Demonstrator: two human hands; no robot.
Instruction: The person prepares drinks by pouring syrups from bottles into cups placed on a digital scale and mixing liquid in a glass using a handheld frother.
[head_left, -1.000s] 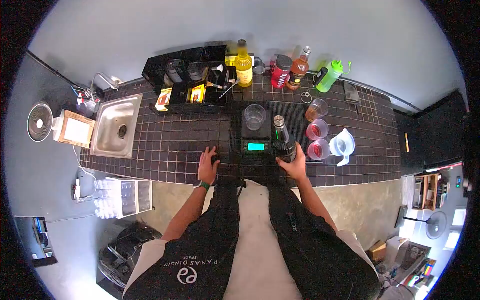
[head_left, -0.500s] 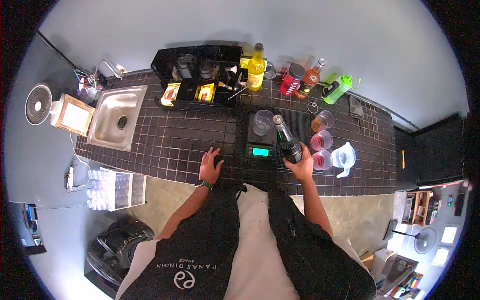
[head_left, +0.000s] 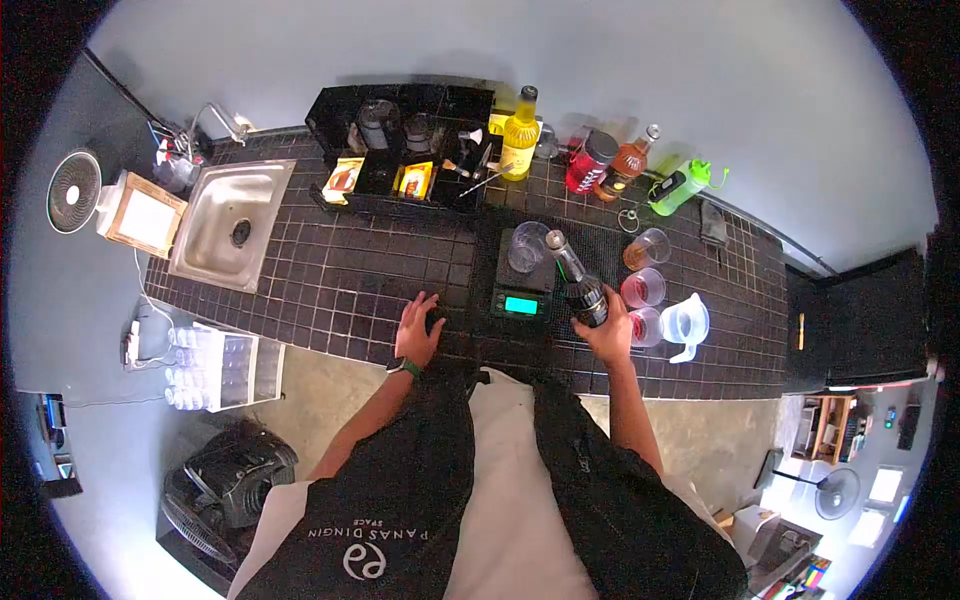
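Note:
My right hand (head_left: 609,330) is wrapped round the lower part of a dark glass bottle (head_left: 583,292), which leans with its neck toward the scale. Left of the bottle is a black digital scale (head_left: 520,305) with a lit green display. A clear plastic cup (head_left: 528,248) stands on its platform. My left hand (head_left: 416,332) rests on the tiled counter near its front edge, fingers spread, with a dark shape beside the thumb that I cannot make out. Beyond my right hand stand a brown-filled cup (head_left: 647,250), a red-filled cup (head_left: 643,288) and another red-filled cup (head_left: 646,327).
A clear jug (head_left: 686,325) stands right of the cups. Along the wall are a yellow bottle (head_left: 519,140), a red jar (head_left: 590,163), an amber bottle (head_left: 626,167) and a green bottle (head_left: 681,187). A black organizer (head_left: 400,205) and a sink (head_left: 268,190) lie left.
The whole view has shifted slightly. My right hand keeps its hold on the bottle, and my left hand stays on the counter with little visible movement.

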